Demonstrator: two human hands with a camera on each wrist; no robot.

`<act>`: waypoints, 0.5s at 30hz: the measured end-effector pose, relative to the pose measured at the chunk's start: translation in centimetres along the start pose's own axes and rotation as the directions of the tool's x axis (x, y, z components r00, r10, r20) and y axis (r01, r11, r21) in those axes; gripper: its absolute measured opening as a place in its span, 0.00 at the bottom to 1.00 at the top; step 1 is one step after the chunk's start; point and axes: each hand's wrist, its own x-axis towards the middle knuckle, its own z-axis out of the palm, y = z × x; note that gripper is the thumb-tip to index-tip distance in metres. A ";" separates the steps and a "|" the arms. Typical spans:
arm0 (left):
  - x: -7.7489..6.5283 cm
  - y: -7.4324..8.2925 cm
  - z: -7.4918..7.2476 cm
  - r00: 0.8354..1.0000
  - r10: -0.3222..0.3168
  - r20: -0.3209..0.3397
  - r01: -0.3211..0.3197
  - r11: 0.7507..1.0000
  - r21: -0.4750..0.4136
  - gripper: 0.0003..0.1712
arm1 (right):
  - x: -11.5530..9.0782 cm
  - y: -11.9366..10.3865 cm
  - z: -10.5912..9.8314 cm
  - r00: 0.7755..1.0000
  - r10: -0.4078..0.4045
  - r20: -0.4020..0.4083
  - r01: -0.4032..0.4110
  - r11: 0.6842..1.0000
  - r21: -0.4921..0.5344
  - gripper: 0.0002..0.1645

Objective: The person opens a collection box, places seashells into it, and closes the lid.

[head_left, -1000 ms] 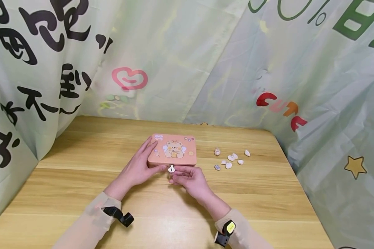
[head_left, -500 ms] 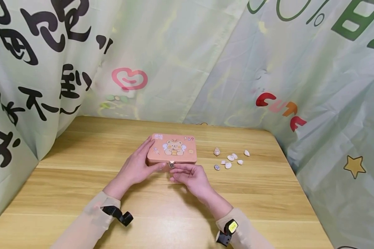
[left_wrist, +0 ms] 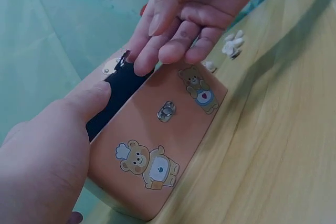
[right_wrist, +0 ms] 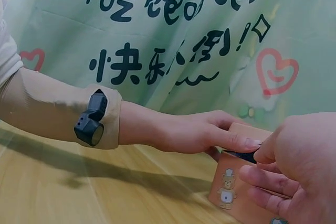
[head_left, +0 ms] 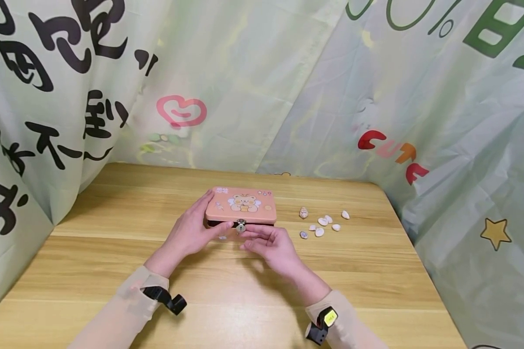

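A pink tin box (left_wrist: 142,135) with bear pictures stands on the wooden table, its hinged lid (head_left: 244,203) tilted up at the front. Through the narrow gap a dark interior shows in the left wrist view. A silver latch (head_left: 241,225) hangs from the lid's front edge, and its metal catch (left_wrist: 166,112) sits on the box front. My left hand (head_left: 189,232) holds the box's left front corner, thumb at the lid edge, fingers along the side. My right hand (head_left: 275,247) touches the latch and lid edge with its extended fingertips, thumb standing apart below.
Several small white shells (head_left: 323,221) lie on the table right of the box, with a brownish patterned shell (head_left: 303,213) and a small bluish one (head_left: 303,234) beside them. Printed curtains (head_left: 262,87) rise along the table's back and sides.
The lid's front edge has risen from closed, so a dark gap shows under it. The latch went up with it, and my right fingertips rose slightly. My left hand stayed at the box corner.
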 end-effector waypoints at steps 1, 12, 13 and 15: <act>0.1 0.1 -0.1 1.000 -0.001 -0.002 0.001 1.000 0.002 0.67 | 0.0 -0.1 -0.1 1.000 -0.003 0.000 0.003 1.000 -0.010 0.25; 0.5 0.8 -0.3 0.999 -0.042 0.000 0.042 0.999 -0.003 0.68 | -0.1 -1.2 -1.0 0.999 -0.052 0.001 0.051 0.993 -0.110 0.28; 0.5 0.8 -0.3 0.999 -0.046 0.000 0.046 0.999 -0.008 0.67 | -0.1 -1.3 -1.1 0.998 -0.062 -0.001 0.062 0.991 -0.123 0.28; 0.6 0.9 -0.4 0.999 -0.050 -0.001 0.050 0.999 -0.013 0.66 | -0.2 -1.6 -1.4 0.996 -0.086 -0.006 0.085 0.985 -0.148 0.27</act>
